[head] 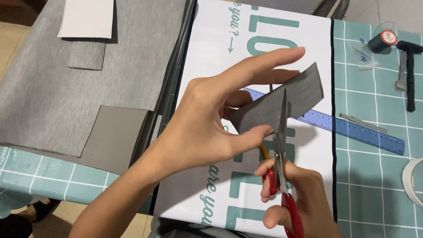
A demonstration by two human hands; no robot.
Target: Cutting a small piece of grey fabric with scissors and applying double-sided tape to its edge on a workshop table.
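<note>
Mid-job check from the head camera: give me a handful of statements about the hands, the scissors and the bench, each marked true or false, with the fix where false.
1. The left hand pinches a grey fabric strip. True.
2. The right hand holds blue-handled scissors. False: the scissors have red handles.
3. The scissor blades meet the strip's lower edge. True.
4. A blue ruler lies on the table behind the strip. True.
5. The hammer lies at the left of the table. False: it lies at the far right, near a dark thread spool.
6. The large grey fabric sheet lies on the right. False: it is on the left.
</note>
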